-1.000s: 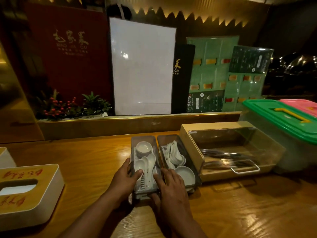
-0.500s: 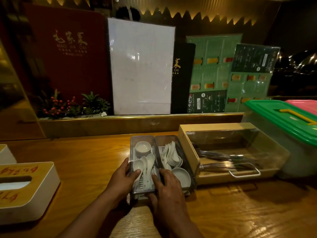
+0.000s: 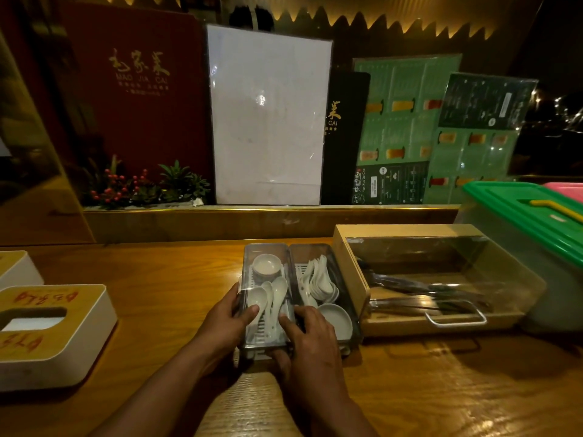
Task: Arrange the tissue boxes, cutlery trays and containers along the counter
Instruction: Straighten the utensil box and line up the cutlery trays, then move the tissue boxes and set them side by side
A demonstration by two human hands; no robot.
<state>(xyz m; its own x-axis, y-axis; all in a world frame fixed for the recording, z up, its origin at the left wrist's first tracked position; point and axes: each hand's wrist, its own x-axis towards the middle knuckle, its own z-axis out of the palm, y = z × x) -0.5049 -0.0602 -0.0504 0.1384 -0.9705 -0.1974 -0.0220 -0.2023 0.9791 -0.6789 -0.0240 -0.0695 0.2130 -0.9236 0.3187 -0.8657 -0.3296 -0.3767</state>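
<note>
A dim restaurant nook lies ahead of me, with a polished wooden table [image 3: 157, 279] running under a ledge where a red menu board [image 3: 135, 89], a blank white sheet in a sleeve [image 3: 268, 121] and green drink menus [image 3: 403, 127] lean against the wall.

Near the middle of the table I see two clear cutlery trays side by side and touching. The left tray [image 3: 266, 337] holds white spoons and a small white dish at its far end; the right tray [image 3: 328, 298] holds more spoons and a dish at its near end. My left hand [image 3: 225, 323] wraps the left tray's outer wall, thumb resting over the lid. My right hand [image 3: 310, 339] sits at the seam between the trays, index finger on the left tray's lid and thumb curled under its near end, so both hands have a closed grip on that tray.

Just right of the trays, touching the right one, stands a wooden box with a clear lid [image 3: 435, 279] and metal utensils inside. Beyond it is a green-lidded container [image 3: 530, 222], with a pink lid [image 3: 568, 189] behind. At the far left sit a tissue box [image 3: 63, 348] and the corner of another tissue box [image 3: 15, 266].
</note>
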